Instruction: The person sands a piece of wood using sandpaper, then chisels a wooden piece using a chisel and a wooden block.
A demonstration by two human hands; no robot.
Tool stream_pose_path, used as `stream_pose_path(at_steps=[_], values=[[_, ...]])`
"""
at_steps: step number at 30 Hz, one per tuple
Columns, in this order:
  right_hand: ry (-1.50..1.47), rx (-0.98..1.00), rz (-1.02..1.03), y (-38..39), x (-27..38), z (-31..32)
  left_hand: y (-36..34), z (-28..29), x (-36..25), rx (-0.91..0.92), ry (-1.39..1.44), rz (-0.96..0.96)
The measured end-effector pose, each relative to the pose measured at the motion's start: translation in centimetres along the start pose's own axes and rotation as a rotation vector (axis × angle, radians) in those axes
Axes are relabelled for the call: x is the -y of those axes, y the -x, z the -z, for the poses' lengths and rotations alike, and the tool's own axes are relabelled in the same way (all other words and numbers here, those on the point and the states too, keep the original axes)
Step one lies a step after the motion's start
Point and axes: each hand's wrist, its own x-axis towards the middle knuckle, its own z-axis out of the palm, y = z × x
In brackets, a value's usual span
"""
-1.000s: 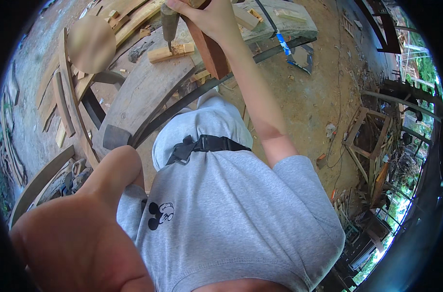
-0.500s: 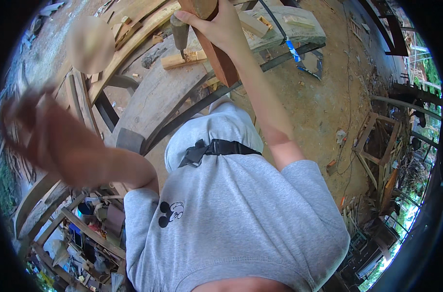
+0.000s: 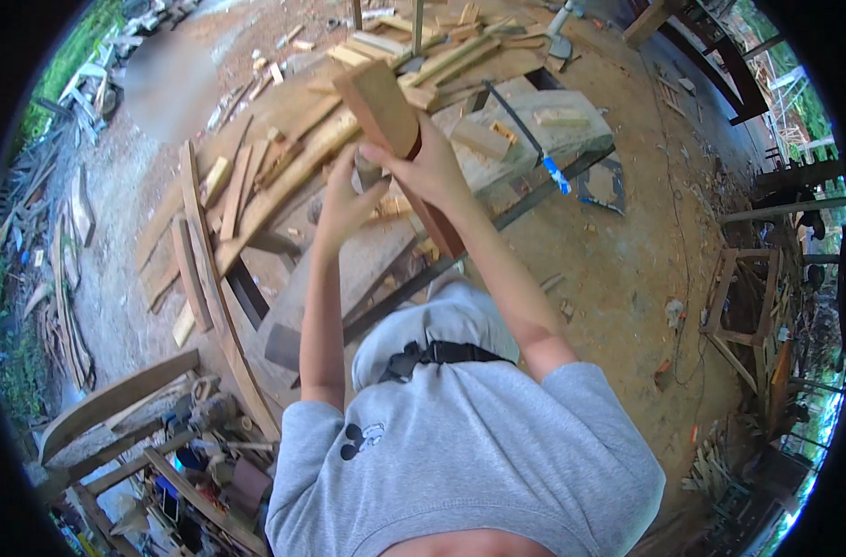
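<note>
My right hand (image 3: 429, 172) is closed around a long reddish-brown wooden block (image 3: 378, 104), held upright at a tilt over the bench. Beside it, my left hand (image 3: 344, 200) curls around the rounded handle of a chisel (image 3: 368, 171); its blade is hidden behind the hand. My right thumb reaches across to the chisel's handle. A pale strip of wood (image 3: 390, 206) lies on the worn grey bench (image 3: 353, 269) behind my hands, partly covered by them.
Planks (image 3: 325, 139) and offcuts are heaped past the bench. A dark bar with blue tape (image 3: 555, 174) lies across its right part. A long board (image 3: 214, 278) leans at the left, above a cluttered rack (image 3: 200, 492). A wooden frame (image 3: 743, 297) stands far right.
My left hand, blurred out at the left before, has come in to the chisel's handle beside my right hand. The view has shifted, showing more of the plank heap; the right hand still grips the block.
</note>
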Motion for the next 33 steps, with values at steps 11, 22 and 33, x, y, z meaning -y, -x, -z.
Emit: stream_pose_path(at_steps=[11,22,33], values=[[0.030,0.022,0.032,0.1,0.6,0.1,-1.1,-0.9,1.2,-0.041,0.232,0.043],[0.022,-0.011,0.041,-0.1,0.4,0.2,-1.6,-2.1,1.1,-0.103,0.375,-0.027],[0.013,-0.272,0.112,0.7,0.5,3.0,-2.4,-3.0,2.7,-0.551,-0.030,-0.136]])
